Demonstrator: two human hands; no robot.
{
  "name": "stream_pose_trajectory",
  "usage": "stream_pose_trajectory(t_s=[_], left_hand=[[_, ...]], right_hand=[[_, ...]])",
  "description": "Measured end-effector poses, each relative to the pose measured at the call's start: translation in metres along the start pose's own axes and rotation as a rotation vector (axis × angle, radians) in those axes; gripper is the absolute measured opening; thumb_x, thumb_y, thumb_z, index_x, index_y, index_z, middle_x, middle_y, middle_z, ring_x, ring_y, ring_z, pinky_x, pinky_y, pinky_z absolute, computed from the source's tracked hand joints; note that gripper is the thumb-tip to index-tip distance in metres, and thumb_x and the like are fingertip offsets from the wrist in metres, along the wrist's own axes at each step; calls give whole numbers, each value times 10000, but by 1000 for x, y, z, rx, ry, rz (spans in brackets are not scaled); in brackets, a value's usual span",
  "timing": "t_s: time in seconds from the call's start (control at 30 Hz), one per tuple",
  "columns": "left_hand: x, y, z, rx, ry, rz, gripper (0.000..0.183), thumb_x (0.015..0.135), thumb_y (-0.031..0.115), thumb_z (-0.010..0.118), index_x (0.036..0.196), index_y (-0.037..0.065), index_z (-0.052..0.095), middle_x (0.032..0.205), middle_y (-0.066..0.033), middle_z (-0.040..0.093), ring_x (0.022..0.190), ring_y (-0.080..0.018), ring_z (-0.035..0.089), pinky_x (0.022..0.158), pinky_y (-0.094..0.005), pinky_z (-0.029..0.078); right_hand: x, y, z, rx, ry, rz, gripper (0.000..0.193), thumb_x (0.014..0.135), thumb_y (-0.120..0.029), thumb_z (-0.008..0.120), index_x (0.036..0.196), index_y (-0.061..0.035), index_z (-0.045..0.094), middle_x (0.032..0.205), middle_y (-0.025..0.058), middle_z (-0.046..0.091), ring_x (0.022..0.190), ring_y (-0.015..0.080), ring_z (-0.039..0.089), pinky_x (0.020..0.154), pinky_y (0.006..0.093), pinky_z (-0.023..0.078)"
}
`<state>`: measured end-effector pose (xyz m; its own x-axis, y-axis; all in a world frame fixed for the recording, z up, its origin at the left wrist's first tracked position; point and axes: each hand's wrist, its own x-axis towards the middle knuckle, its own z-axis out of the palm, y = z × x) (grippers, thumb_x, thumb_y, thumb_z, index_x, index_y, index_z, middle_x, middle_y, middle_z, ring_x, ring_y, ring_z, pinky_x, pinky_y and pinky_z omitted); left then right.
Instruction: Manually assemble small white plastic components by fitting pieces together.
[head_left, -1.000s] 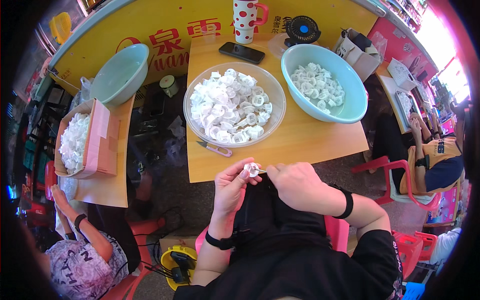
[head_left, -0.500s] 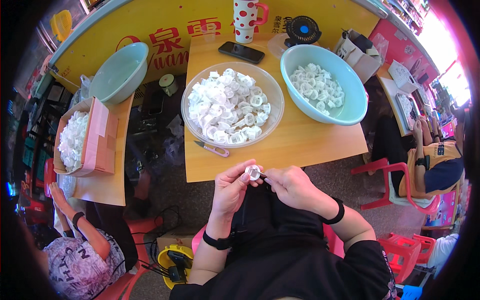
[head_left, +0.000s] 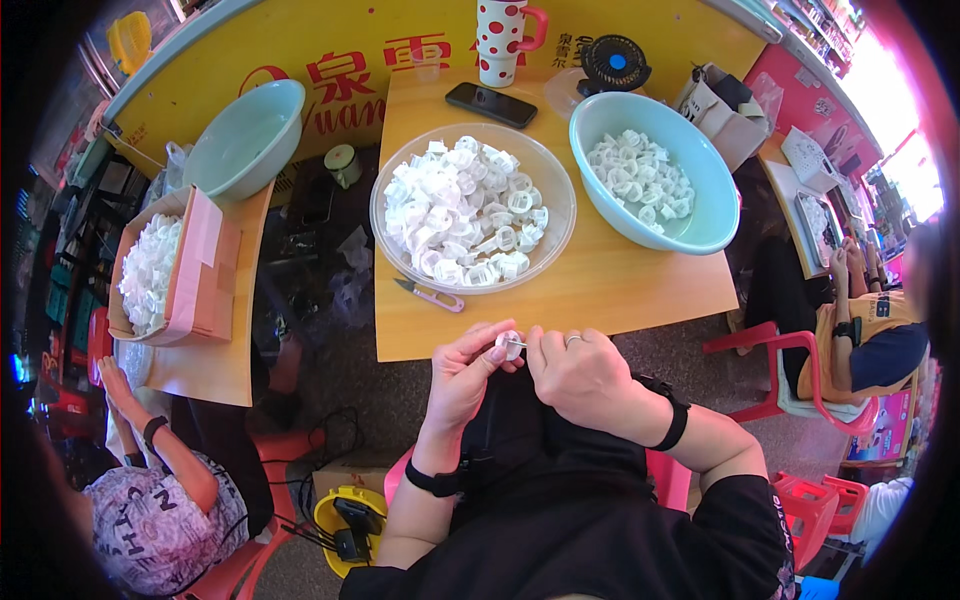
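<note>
My left hand [head_left: 460, 378] pinches a small round white plastic piece [head_left: 508, 343] between thumb and fingers, just off the table's near edge. Closed beside it is my right hand [head_left: 585, 378], with a thin metal tool [head_left: 520, 345] reaching from its fingers to the piece; the tool's kind is hidden in the grip. Ahead stands a clear bowl [head_left: 567, 235] heaped with similar white pieces [head_left: 445, 205]. An aqua basin [head_left: 715, 205] to its right holds a smaller pile of them. Pink-handled thread snips [head_left: 438, 297] lie before the clear bowl.
A black phone [head_left: 491, 104], a red-dotted tumbler [head_left: 497, 45] and a small black fan [head_left: 613, 63] stand at the back of the table [head_left: 640, 300]. At left are a cardboard box [head_left: 205, 265] of white pieces and another basin [head_left: 245, 140]. People sit on both sides.
My right hand has turned, showing more of its back, and the thin tool now points sideways at the piece. My left hand has tilted the piece more edge-on. The view has shifted slightly.
</note>
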<state>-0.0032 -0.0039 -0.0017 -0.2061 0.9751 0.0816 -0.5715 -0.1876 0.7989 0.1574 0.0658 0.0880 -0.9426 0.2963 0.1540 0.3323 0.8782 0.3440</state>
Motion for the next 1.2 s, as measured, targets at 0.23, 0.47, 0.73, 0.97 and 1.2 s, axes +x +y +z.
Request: stream_pose_trajectory(t_s=[0.23,0.47,0.73,0.97,1.2], left_hand=[[0,6,0,-48,-1,-32,313,929,38,594,1233,-33,602,1075,-142,671,851,-179,665,746,-253,525],[-1,5,0,-101,-7,-48,336,930,62,609,1250,-37,583,1056,-145,683,851,-185,676,735,-254,539],[-1,5,1,-115,-25,-46,327,908,49,622,1213,-67,598,1033,-163,671,836,-203,677,725,-264,545],[-2,6,-1,-102,-39,-28,304,934,79,607,1215,-37,621,1043,-122,650,838,-184,674,702,-245,527],[-2,7,-1,-132,-48,-29,314,936,84,603,1222,-45,614,1039,-132,649,836,-196,673,703,-248,525]], right_hand=[[-5,14,-5,73,193,17,334,720,-153,594,993,27,665,667,22,510,579,147,538,519,272,380],[-4,2,2,73,258,81,329,714,-159,597,976,28,669,675,29,504,600,157,533,517,280,366],[-1,4,0,36,282,64,312,727,-164,601,964,23,675,673,27,492,605,160,505,519,286,340],[3,13,-3,30,280,-8,292,731,-168,607,952,8,679,672,19,500,607,155,506,533,279,337],[3,14,-6,20,284,-27,277,726,-163,609,936,3,679,670,21,501,599,148,505,525,275,328]])
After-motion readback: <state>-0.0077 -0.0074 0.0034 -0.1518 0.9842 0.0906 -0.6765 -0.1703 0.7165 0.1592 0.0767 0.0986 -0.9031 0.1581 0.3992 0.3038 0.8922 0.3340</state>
